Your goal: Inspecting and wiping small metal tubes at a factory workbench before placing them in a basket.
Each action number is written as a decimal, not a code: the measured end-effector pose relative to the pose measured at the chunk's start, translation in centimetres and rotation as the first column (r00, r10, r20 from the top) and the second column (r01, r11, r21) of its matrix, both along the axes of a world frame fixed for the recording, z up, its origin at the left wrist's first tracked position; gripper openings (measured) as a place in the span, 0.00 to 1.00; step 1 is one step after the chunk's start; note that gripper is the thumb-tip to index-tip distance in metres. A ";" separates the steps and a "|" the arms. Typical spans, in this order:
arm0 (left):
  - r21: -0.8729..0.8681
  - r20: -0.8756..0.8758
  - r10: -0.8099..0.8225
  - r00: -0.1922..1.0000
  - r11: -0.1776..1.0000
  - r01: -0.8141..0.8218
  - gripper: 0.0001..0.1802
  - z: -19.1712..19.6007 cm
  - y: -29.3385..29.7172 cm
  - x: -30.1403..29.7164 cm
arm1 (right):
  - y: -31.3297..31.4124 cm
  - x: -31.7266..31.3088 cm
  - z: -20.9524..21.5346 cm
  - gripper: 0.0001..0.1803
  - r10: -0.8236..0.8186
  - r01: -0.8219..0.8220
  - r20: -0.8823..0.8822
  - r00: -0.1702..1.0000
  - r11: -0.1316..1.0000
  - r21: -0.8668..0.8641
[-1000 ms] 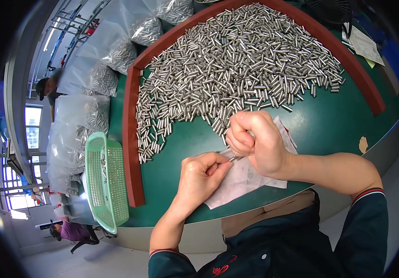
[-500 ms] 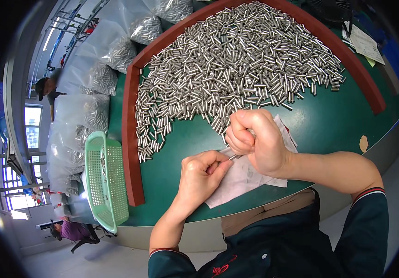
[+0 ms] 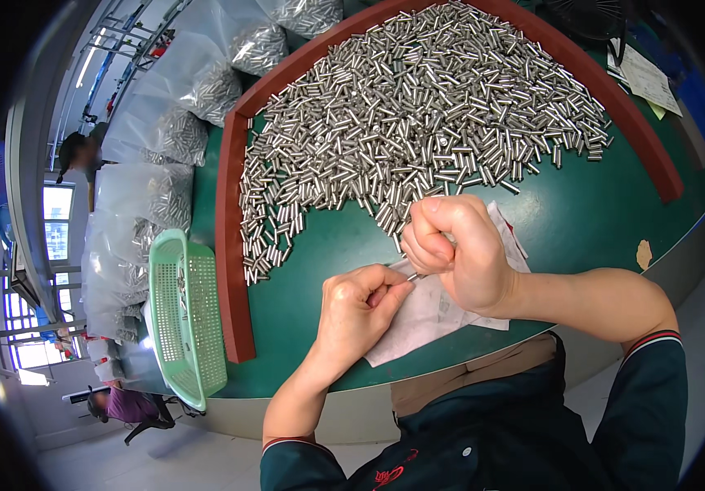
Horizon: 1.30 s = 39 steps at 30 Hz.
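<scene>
Left hand (image 3: 361, 307) pinching one small metal pin (image 3: 410, 277) by its end, just below the right hand (image 3: 459, 254), which is closed in a fist, seemingly around more pins; the pin looks rigid, light and slick, best gripped across its shaft between fingertips.

Factory or small-parts workshop, sorting station. A huge heap of small metal cylinders (image 3: 418, 114) is lying across a green surface (image 3: 581, 221), and a red-brown raised border (image 3: 230, 245) is fencing it in. Clear plastic bags (image 3: 164, 131) full of the same parts are piling up on the left, just beside a green plastic basket (image 3: 185, 323). Metal racking (image 3: 123, 41) is showing above, windows (image 3: 54, 213) at far left, and another person (image 3: 127, 405) is crouching on the floor below.
</scene>
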<state>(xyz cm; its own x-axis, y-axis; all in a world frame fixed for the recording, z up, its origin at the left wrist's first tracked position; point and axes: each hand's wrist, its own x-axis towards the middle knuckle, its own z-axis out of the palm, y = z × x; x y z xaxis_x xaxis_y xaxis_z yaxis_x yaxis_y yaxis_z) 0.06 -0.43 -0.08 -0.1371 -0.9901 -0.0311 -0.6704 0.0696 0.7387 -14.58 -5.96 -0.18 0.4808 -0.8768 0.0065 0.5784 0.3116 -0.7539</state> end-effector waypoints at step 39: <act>0.473 -0.869 0.387 0.306 0.831 0.291 0.07 0.1 -0.9 2.7 | 0.7 -0.2 -0.1 0.18 0.014 -0.019 -0.065 0.998 0.996 -0.089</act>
<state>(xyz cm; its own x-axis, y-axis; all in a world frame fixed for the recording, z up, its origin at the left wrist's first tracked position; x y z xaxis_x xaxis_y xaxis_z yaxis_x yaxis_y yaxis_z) 2.77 -1.32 0.04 -0.3585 -0.8640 -0.3536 0.4843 -0.4959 0.7208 -14.76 -5.24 -0.32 0.4972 -0.8660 0.0532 0.5234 0.2504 -0.8145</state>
